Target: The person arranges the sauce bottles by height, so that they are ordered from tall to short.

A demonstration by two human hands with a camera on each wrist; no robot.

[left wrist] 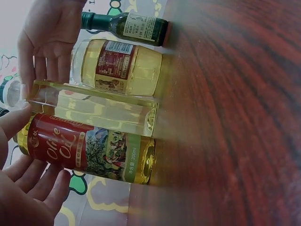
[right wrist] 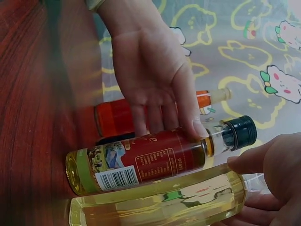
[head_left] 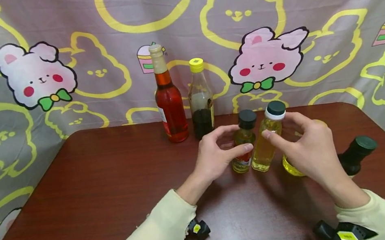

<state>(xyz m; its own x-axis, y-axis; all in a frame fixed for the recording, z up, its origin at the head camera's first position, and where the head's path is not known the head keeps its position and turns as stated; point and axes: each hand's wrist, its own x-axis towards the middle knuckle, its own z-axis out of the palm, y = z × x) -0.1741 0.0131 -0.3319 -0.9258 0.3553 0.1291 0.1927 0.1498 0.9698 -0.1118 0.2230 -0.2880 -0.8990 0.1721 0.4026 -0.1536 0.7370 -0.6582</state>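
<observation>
My left hand [head_left: 213, 154] holds a small olive oil bottle [left wrist: 84, 148] with a dark cap and red label, thumb in front and fingers behind. Right beside it, a clear bottle of pale yellow oil [head_left: 266, 148] with a dark green cap and white collar is held near its neck by my right hand [head_left: 308, 146]. Both bottles are close together, leaning slightly in the head view, their bases at the tabletop. Behind my right hand stands a wider yellow oil bottle [left wrist: 129, 70], mostly hidden in the head view.
A dark green bottle [head_left: 356, 156] stands right of my right hand. At the back are a tall bottle of red liquid [head_left: 172, 110] and a yellow-capped bottle of dark liquid [head_left: 203, 120]. A patterned cloth [head_left: 102, 108] hangs behind the brown table [head_left: 119, 175].
</observation>
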